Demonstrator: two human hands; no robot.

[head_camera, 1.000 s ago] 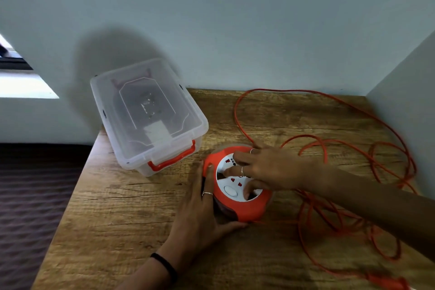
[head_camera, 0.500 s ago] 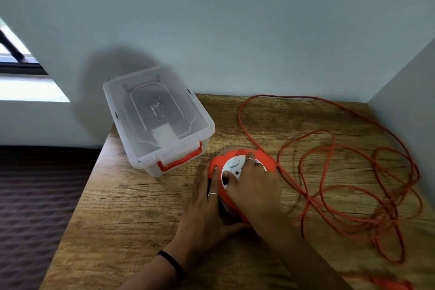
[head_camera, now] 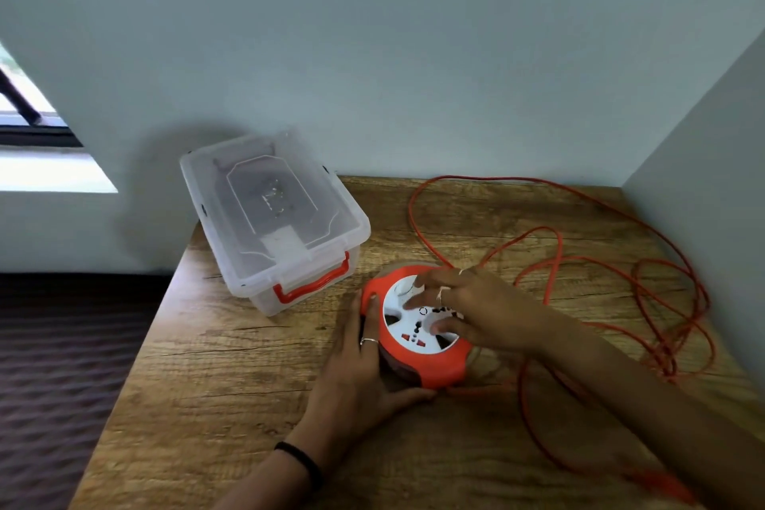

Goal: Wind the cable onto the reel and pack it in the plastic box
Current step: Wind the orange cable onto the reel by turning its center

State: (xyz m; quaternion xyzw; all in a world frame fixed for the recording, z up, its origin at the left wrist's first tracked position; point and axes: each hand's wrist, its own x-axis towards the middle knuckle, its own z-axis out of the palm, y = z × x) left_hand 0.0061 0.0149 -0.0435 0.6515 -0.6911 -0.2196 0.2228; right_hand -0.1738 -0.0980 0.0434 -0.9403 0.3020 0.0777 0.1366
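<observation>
The reel (head_camera: 418, 327) lies flat on the wooden table (head_camera: 232, 377), near its middle, socket face up: a white disc with sockets inside an orange rim. The left hand (head_camera: 364, 377) is cupped against the reel's left and near side, fingers curved round the rim and thumb reaching along the near edge, gripping the body. A ring shows on one finger and a dark band on the wrist. The right hand (head_camera: 472, 311) rests on top of the white face, fingers spread and bent, fingertips pressed into the disc; it closes on nothing else. The orange cable (head_camera: 621, 273) lies loose in several overlapping loops across the right half of the table, reaching the back edge and trailing towards the near right corner. One strand runs to the reel's far side beneath the right hand. The plastic box (head_camera: 273, 219), clear with an orange latch handle, sits lid on at the table's back left corner, just beside the reel and not touching it.
</observation>
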